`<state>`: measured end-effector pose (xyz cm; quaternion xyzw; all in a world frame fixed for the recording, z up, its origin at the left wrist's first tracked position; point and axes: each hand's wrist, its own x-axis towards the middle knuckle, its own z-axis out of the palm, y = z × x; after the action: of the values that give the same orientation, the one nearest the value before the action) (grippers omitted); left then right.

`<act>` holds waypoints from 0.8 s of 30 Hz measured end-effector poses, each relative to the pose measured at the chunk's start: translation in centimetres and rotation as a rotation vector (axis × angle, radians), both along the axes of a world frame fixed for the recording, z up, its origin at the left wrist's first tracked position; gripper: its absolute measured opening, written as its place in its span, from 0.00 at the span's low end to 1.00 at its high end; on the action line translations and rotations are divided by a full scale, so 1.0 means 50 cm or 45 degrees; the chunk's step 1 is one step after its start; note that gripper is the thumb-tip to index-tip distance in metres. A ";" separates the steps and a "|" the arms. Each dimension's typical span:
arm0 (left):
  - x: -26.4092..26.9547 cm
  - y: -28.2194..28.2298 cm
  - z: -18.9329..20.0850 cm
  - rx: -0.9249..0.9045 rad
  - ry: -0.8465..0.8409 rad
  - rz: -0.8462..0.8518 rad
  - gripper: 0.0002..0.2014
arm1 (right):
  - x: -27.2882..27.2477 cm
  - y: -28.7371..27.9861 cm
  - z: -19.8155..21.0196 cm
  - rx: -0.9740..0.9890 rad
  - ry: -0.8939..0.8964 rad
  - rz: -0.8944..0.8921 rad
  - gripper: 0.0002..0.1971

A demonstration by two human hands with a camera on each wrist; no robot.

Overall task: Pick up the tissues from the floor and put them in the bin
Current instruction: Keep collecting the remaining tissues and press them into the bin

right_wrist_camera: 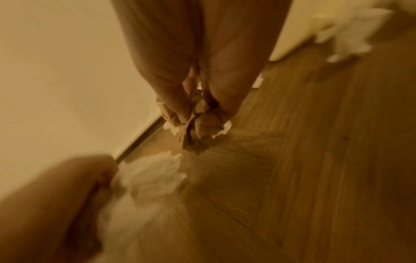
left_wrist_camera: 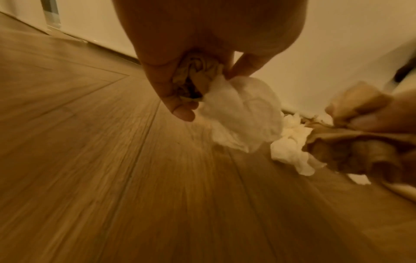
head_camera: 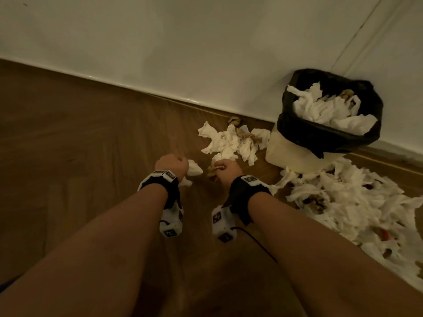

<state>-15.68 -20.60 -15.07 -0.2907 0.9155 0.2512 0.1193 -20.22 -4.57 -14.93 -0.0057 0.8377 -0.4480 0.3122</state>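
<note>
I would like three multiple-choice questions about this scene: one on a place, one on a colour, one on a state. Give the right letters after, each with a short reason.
1. Where does the bin stand?
A. against the wall
B. in the middle of the floor
C. on a chair

2. What colour is the bin's bag?
A. blue
B. black
C. white

3. What is the left hand doing?
A. hanging open
B. pressing flat on the floor
C. holding a tissue

Answers:
1 A, the bin's back meets the wall.
2 B, the bag folded over the rim is black.
3 C, its fingers curl round a white tissue; the right hand grips a brownish wad.
</note>
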 end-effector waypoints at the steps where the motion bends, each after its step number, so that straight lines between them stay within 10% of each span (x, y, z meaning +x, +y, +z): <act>1: 0.007 0.005 0.008 0.026 0.013 0.036 0.22 | 0.002 0.009 0.006 -0.086 -0.076 -0.085 0.16; 15: 0.043 0.084 0.232 0.356 0.396 0.169 0.12 | 0.041 0.126 0.246 -0.729 -0.417 -0.549 0.11; 24: -0.008 0.231 0.423 0.392 0.642 -0.103 0.09 | 0.040 0.255 0.460 -0.852 -0.034 -0.627 0.20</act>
<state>-16.10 -9.03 6.10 -0.1609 0.8782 0.4466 -0.0594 -18.20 8.16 8.09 0.0994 0.6182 -0.7568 0.1875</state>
